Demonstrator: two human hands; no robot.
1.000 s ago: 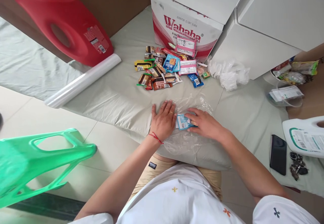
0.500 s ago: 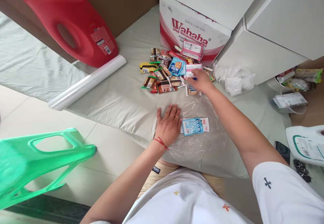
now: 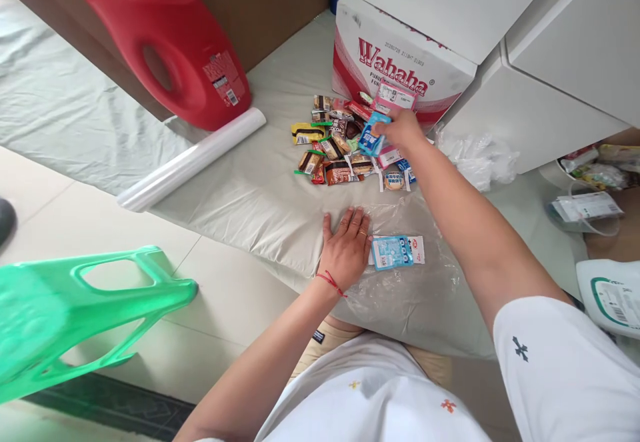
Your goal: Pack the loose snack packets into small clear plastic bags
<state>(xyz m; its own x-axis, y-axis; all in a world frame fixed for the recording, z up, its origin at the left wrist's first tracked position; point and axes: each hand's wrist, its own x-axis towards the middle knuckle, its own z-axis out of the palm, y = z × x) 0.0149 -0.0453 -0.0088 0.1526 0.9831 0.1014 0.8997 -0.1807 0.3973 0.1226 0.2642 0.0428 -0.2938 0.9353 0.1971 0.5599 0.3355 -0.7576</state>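
My left hand lies flat with its fingers spread on the near edge of a clear plastic bag. Right of its fingers, light-blue and white snack packets rest one over the other on the bag. Farther off, my right hand grips a blue snack packet by its right side, above a heap of small wrapped snacks. A pink-and-white packet leans against the carton behind the heap. My right thumb is partly hidden.
A Wahaha carton stands behind the snacks. To the left are a plastic film roll, a red jug and a green stool. Crumpled clear plastic and a white bottle are on the right.
My right hand has moved from the pink-and-white packet to the blue packet and now grips it. My left hand stays on the bag. The whole view has shifted slightly.
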